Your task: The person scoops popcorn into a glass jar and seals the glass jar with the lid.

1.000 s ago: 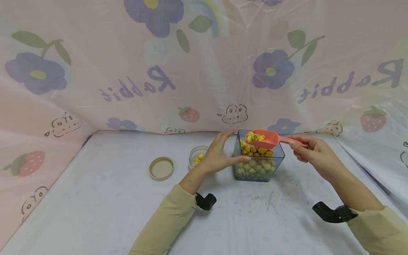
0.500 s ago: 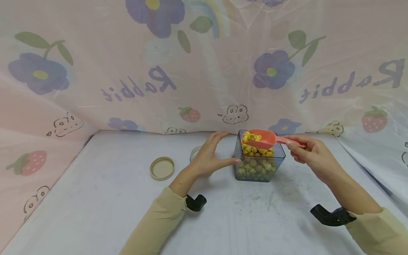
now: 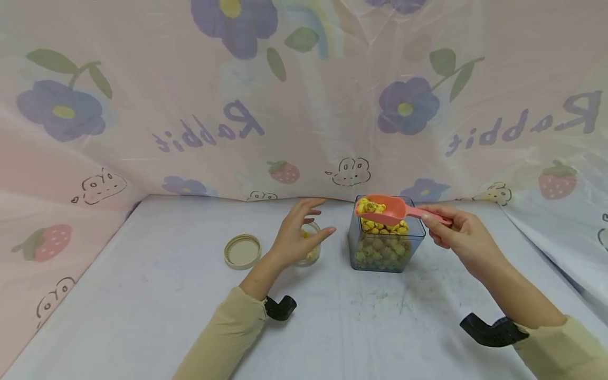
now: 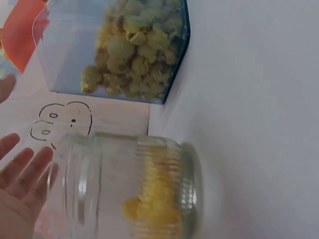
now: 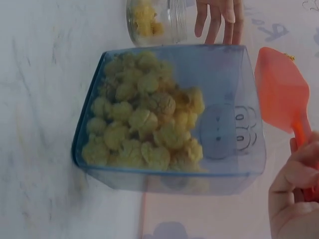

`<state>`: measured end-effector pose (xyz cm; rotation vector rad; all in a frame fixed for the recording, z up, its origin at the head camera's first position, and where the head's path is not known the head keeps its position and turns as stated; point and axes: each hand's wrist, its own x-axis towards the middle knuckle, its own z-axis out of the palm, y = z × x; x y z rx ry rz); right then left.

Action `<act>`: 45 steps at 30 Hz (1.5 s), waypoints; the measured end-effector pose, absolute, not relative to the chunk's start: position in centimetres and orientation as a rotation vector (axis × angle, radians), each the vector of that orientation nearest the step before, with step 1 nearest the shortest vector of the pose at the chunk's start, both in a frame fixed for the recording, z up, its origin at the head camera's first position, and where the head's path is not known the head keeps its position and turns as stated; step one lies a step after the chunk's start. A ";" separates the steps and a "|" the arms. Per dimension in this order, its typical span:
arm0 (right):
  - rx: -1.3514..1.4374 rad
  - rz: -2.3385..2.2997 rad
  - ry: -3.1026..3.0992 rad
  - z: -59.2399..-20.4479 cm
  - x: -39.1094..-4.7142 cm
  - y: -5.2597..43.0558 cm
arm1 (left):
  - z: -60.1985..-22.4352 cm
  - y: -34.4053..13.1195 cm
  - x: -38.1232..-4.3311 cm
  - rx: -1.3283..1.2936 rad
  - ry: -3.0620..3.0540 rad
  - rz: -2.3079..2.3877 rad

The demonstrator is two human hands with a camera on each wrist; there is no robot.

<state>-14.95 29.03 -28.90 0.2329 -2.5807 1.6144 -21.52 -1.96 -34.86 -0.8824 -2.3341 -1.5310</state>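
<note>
My right hand (image 3: 463,232) grips the handle of a coral-red scoop (image 3: 391,210), held level over the rim of a clear bluish square container (image 3: 412,245). Yellow popcorn (image 3: 371,206) lies in the scoop's bowl. More popcorn (image 5: 144,119) fills the container to roughly half its height or above. My left hand (image 3: 294,237) hovers at the mouth of a small glass jar (image 4: 114,189), thumb and fingers spread wide and holding nothing. Some popcorn (image 4: 157,194) sits in the bottom of the jar. In the head view the hand hides part of this jar.
A round beige jar lid (image 3: 242,252) lies on the white-covered table (image 3: 142,295), left of the jar. Behind the table rises a pink curtain (image 3: 304,105) printed with flowers and rabbits. Both wrists carry black camera mounts (image 3: 281,308).
My left hand has drawn away from the container leftward to the jar. The scoop with its popcorn has shifted slightly left over the container, still in my right hand.
</note>
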 end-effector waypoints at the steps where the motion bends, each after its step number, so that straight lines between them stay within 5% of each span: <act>1: 0.226 1.627 -2.580 -28.9 -14.9 28.9 | -35.0 -2.1 -21.6 -0.874 -2.316 -1.540; 45: 0.150 1.831 -2.459 -30.8 -12.9 22.8 | -37.1 -6.6 -21.7 -0.634 -2.442 -1.554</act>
